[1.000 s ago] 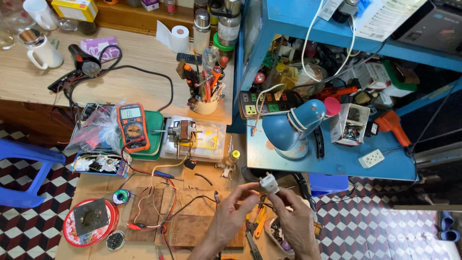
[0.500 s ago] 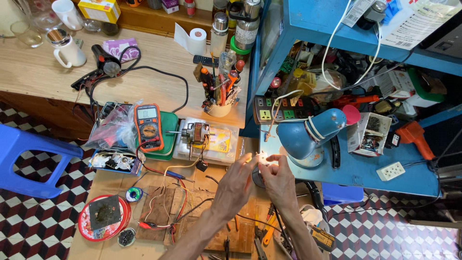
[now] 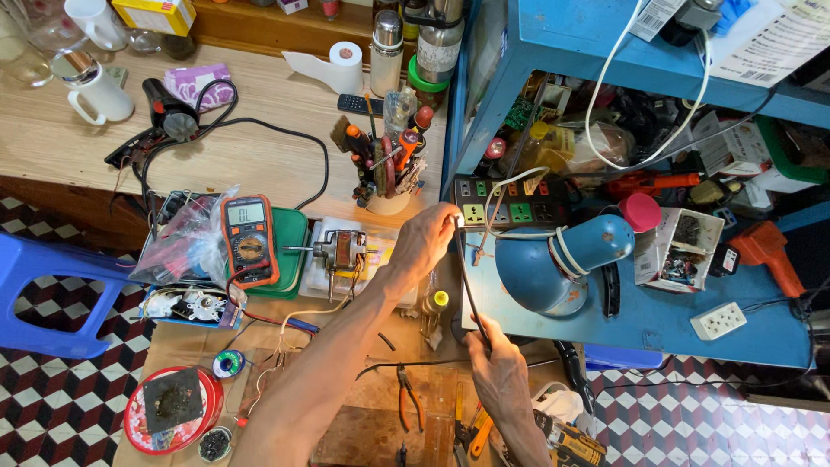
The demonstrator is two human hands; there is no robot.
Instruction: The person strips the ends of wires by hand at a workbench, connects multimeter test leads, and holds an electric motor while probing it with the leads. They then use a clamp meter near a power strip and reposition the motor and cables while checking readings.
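Over the cluttered wooden workbench (image 3: 259,156), left hand (image 3: 424,242) reached up and pinched round the top end of a thin black cable (image 3: 467,285), right by the blue desk lamp (image 3: 553,264). Right hand (image 3: 497,372) lower down, fingers closed round the bottom end of that same cable, so it ran nearly upright between the two hands, bowed a little. Couldn't make out what the top end was joined to, too bright there.

Just left of the left hand, a small electric motor with copper windings (image 3: 341,251) sat on a white sheet, with an orange-cased multimeter (image 3: 249,240) further left, lying partly on a green tray (image 3: 290,255). Behind those, a cup crammed with screwdrivers and pens (image 3: 385,169). Black power strip with coloured sockets (image 3: 510,203) lay behind the lamp on the blue metal shelf (image 3: 657,320). Down near the left forearm, red-handled pliers (image 3: 405,398) on a wooden board, plus a round red tin (image 3: 169,415) and a small spool of solder (image 3: 227,363) well off to the left.
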